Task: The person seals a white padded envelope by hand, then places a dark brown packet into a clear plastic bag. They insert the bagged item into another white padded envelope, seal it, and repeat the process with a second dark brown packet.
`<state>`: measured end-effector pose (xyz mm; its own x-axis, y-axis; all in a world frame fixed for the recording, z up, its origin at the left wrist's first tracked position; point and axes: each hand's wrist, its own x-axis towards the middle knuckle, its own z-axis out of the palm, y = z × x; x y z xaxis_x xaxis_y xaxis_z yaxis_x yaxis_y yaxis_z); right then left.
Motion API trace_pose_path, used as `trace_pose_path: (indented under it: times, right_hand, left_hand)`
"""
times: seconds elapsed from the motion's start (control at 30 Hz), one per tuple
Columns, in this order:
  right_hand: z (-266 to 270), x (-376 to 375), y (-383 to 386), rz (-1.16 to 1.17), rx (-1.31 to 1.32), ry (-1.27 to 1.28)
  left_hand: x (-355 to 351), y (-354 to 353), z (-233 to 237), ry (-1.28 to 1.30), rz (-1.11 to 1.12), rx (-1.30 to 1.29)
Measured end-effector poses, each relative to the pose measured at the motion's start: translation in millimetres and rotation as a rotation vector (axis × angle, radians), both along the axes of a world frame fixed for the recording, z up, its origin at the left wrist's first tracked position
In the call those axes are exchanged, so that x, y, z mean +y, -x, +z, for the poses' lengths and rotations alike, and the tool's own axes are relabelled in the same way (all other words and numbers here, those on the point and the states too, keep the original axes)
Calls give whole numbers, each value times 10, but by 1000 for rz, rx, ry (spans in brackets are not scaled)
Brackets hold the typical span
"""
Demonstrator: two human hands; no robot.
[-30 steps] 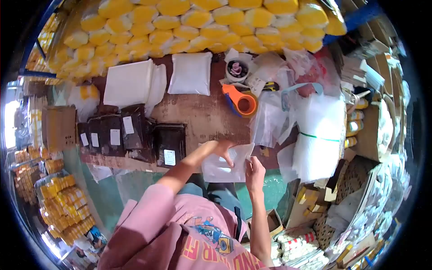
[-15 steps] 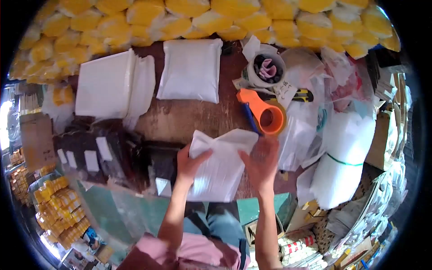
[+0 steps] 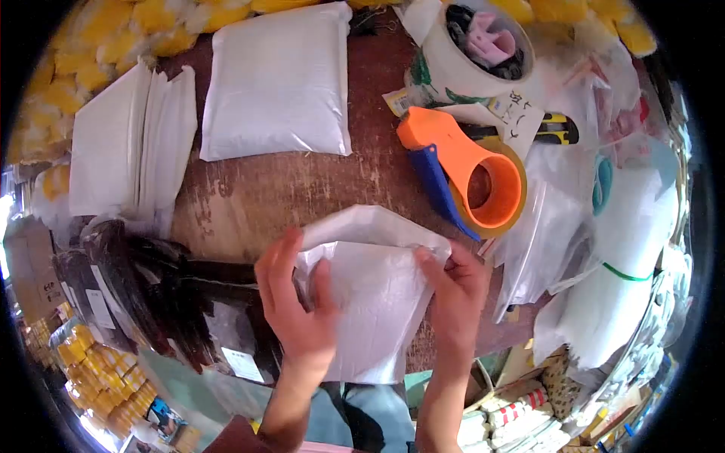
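Between my two hands is a white plastic mailing bag [image 3: 371,317], its mouth spread apart at the top. My left hand [image 3: 298,309] has the bag's left edge between its thumb and fingers, the thumb slightly blurred. At the right corner of the mouth, my right hand [image 3: 457,294] pinches the plastic. Just beyond that hand lies an orange tape dispenser [image 3: 502,198] with a blue part. A filled white package [image 3: 278,83] rests flat farther back on the brown table [image 3: 234,189].
Stacked white bags [image 3: 113,143] lie at the back left, above dark plastic-wrapped packages [image 3: 143,287]. A white tub [image 3: 453,75], a yellow-black utility knife [image 3: 557,130] and clear plastic bags [image 3: 532,241] are at right. A white roll [image 3: 623,294] with a green band stands beyond.
The bag's mouth has opened from lying flat. My hands have shifted to its upper edges, the right one now pinching the corner. The view has moved closer to the table.
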<state>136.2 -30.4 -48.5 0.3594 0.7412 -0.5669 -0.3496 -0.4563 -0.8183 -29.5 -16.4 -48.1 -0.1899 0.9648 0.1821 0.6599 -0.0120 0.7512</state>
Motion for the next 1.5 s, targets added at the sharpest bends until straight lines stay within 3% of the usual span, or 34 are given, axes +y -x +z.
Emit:
trace_pose_path:
  times: [0.13,0.23,0.5,0.77,1.03,1.13,1.23,1.33,1.5]
  right_hand:
    - [-60,-60,-129,-79,62,-78]
    - [5,-96,-210,-127,142,-103]
    - [73,-107,-248,-112,73,-226]
    - [-64,-173,-338,-69,163,-252]
    - [18,-132,-213,15,-89,-270]
    - [13,-150,-156,-26,-46,-263]
    - [30,-153,-132,-62,-26,-232]
    - [27,-172,-144,-80,-19,-206]
    - [28,-125,-74,-167,-25,-155]
  left_hand:
    - [122,-246,400,-101,-176,327]
    - [119,-397,338,66,-433,-71]
    - [265,-694,41,-63,-593,-57]
    - [296,-722,109,145,-549,-232]
    - [318,-689,116,164,-532,-273]
    - [321,-641,73,227,-528,-469]
    - [327,-636,106,430,-432,-777]
    - [370,-586,161,636,-372,-926]
    - [416,-508,188,749,-304,-898]
